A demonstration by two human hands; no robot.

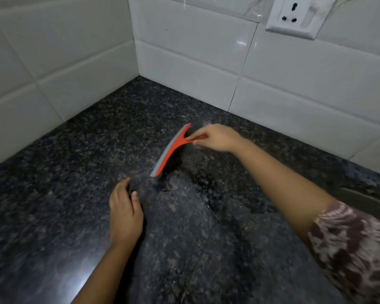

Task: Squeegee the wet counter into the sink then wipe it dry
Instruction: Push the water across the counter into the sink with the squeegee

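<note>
A red squeegee point(173, 149) with a grey rubber blade rests edge-down on the dark speckled granite counter point(75, 172), its blade running from near centre up toward the back wall. My right hand point(217, 138) grips its short red handle from the right. Streaks and small puddles of water point(206, 187) glisten on the counter to the right of the blade. My left hand point(124, 216) lies flat on the counter just left of and below the blade's near end, fingers together, holding nothing. The rim of the sink point(364, 200) shows at the right edge.
White tiled walls point(195, 62) meet in a corner behind the counter. A white wall socket point(296, 16) sits high on the right wall. My patterned sleeve point(355, 249) fills the lower right.
</note>
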